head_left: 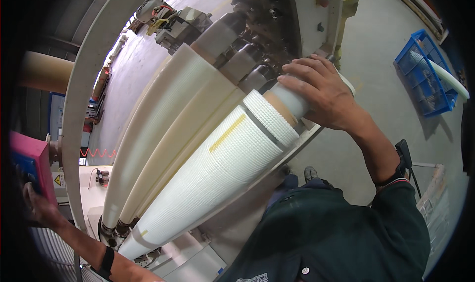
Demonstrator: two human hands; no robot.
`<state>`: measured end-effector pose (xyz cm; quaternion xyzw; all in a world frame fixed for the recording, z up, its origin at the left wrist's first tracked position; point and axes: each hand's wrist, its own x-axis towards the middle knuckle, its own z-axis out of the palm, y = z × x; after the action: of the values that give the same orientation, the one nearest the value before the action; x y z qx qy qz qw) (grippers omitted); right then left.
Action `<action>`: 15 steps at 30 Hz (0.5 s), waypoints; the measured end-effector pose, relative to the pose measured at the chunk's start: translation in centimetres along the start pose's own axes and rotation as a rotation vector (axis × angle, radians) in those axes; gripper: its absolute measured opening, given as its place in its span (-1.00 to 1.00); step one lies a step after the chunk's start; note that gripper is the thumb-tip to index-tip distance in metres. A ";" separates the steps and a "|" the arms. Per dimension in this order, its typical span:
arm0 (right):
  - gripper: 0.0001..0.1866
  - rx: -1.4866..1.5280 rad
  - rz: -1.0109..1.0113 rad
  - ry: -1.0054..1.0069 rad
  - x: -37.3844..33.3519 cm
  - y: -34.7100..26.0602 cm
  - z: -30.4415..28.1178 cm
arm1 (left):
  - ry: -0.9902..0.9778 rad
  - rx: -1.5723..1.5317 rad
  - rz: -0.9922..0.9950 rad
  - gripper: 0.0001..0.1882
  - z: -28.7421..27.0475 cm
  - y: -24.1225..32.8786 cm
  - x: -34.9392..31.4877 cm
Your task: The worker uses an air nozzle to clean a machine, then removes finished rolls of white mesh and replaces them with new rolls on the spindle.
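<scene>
The white textured roll point(203, 178) slants from near left to far right, on the near side of the cream rollers point(168, 128). The right grip point(324, 91) lies over the pale cylinder point(291, 100) at its far right end, fingers bent and spread; with the palm hidden, I cannot tell how firmly it grasps. The left grip point(42, 205) is by the pink-and-blue box point(34, 158) at far left; its hold is also unclear. Good handling probably means light, even palm pressure, fingertips clear of the rollers, and sleeves away from the roll.
</scene>
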<state>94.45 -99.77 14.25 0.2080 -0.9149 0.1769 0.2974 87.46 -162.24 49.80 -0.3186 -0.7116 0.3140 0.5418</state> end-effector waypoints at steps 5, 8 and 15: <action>-0.20 -0.019 0.010 -0.010 0.0 -0.1 0.0 | -0.006 0.002 0.011 -0.75 -0.5 1.6 1.0; -0.19 -0.032 0.012 -0.023 0.0 0.0 0.0 | -0.033 -0.044 -0.041 -0.74 -0.7 1.9 1.1; -0.20 -0.023 0.019 -0.020 0.0 0.0 0.0 | 0.017 -0.008 0.065 -0.75 -0.6 2.0 1.9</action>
<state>94.48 -99.75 14.23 0.1980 -0.9217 0.1672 0.2887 87.90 -159.46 49.42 -0.3464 -0.6974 0.3258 0.5363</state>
